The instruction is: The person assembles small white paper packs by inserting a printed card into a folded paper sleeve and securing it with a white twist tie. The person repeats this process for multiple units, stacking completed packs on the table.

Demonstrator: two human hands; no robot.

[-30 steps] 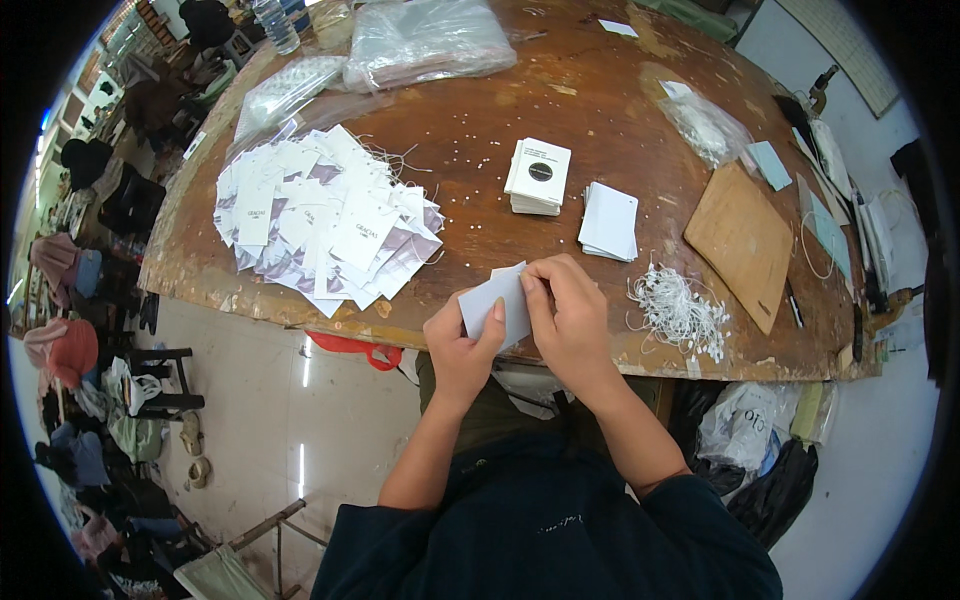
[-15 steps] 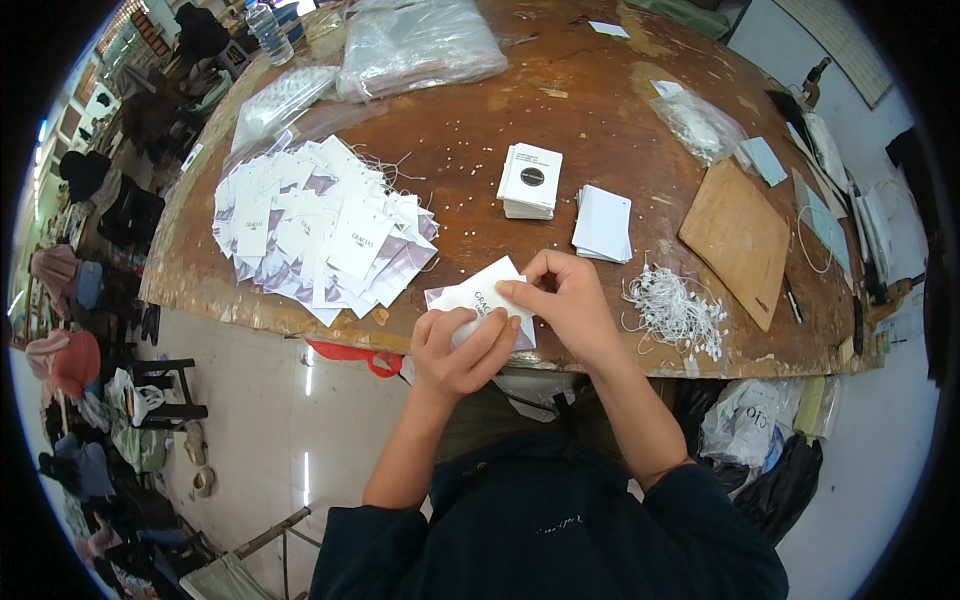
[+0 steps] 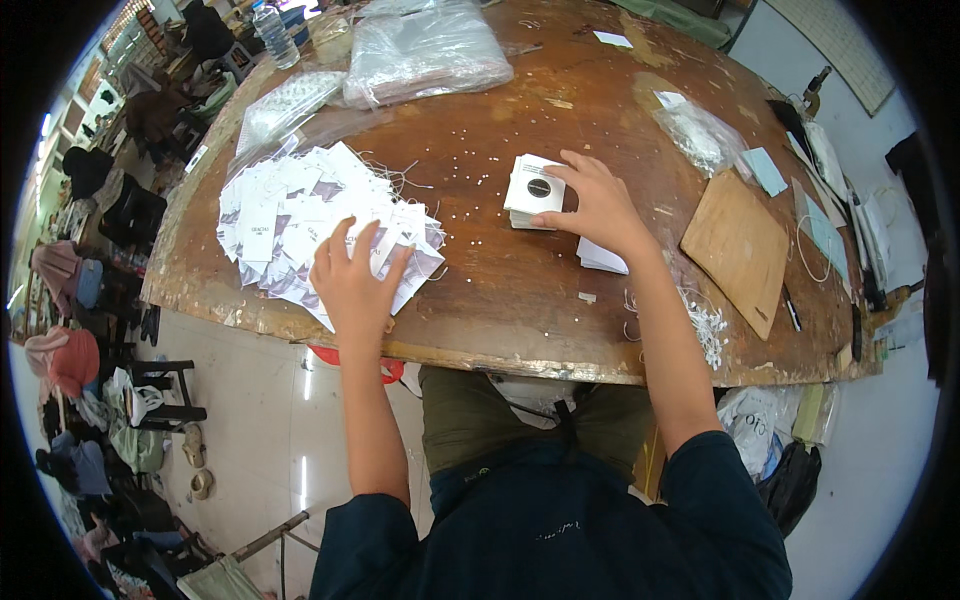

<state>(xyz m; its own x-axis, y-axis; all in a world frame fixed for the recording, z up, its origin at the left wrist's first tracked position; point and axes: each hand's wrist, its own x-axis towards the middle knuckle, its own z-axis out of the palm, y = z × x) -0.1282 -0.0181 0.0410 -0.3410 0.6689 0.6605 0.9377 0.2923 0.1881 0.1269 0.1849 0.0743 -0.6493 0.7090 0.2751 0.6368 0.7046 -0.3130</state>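
My left hand [image 3: 358,285] is over the near right part of a large heap of white paper hang tags [image 3: 285,215], fingers spread, holding nothing I can see. At the middle of the table, my right hand [image 3: 605,210] reaches to a stack of white cards [image 3: 526,190] whose top one bears a black disc. Its thumb and fingers are apart at the stack's right side, the thumb touching or nearly touching the edge. Below the right wrist lies a second stack of plain white cards [image 3: 602,257], partly hidden by the forearm. White string loops [image 3: 707,325] lie bunched right of that forearm, which covers some of them.
A wooden board [image 3: 738,250] rests on the right of the brown table [image 3: 500,320]. Clear plastic bags [image 3: 425,60] and a water bottle [image 3: 275,35] stand at the far left. Another clear bag [image 3: 700,132] is at the far right. Small white bits dot the tabletop.
The folded tag held by both hands is gone from them. My left hand has moved left onto the heap, and my right hand has gone forward to the stack of cards with the disc.
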